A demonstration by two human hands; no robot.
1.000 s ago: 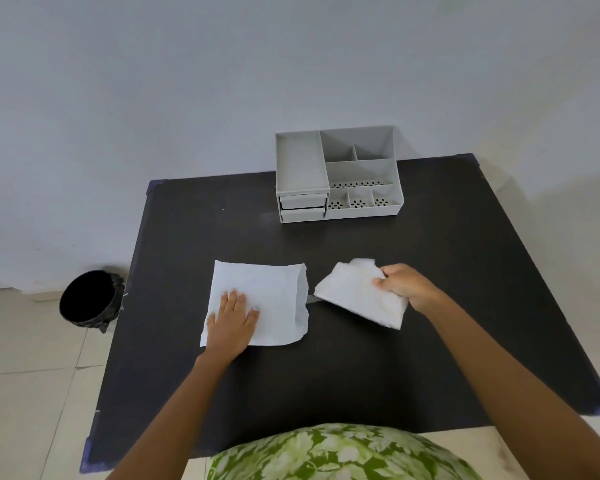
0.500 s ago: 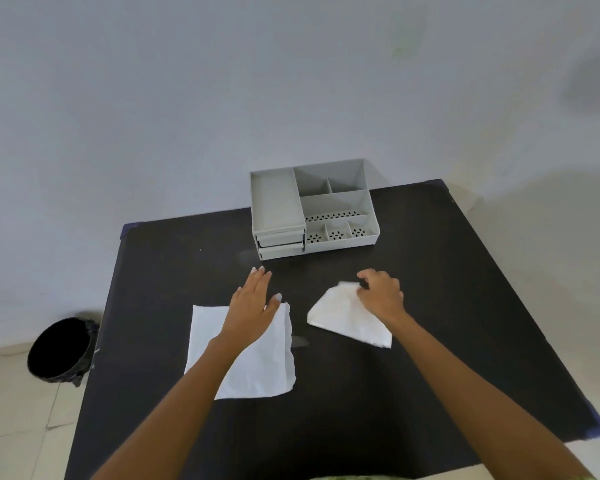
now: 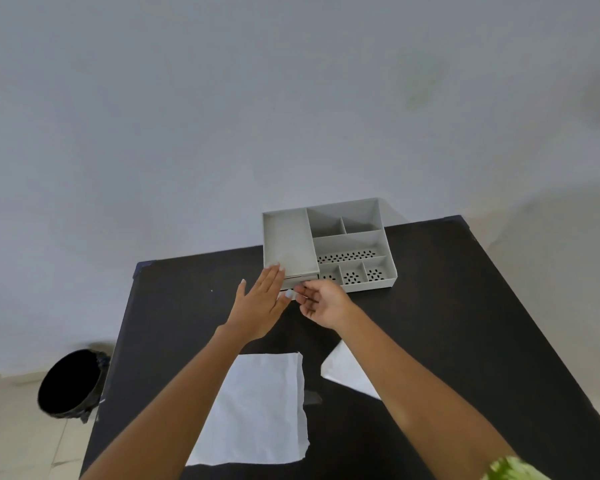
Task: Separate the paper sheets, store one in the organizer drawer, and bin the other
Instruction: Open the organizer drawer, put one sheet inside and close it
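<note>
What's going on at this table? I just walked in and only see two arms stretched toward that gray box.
A person is reaching for the gray organizer at the table's far edge. The left hand is flat against its front left corner, and the right hand has its fingers at the drawer fronts, apparently about to pull one. Both paper sheets lie on the black table, the flat sheet and the folded sheet, with neither held. The black bin stands on the floor to the left.

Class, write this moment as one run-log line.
left hand: open, at organizer drawer front | right hand: at drawer, grip unclear | both paper sheets on table | bin: on floor
</note>
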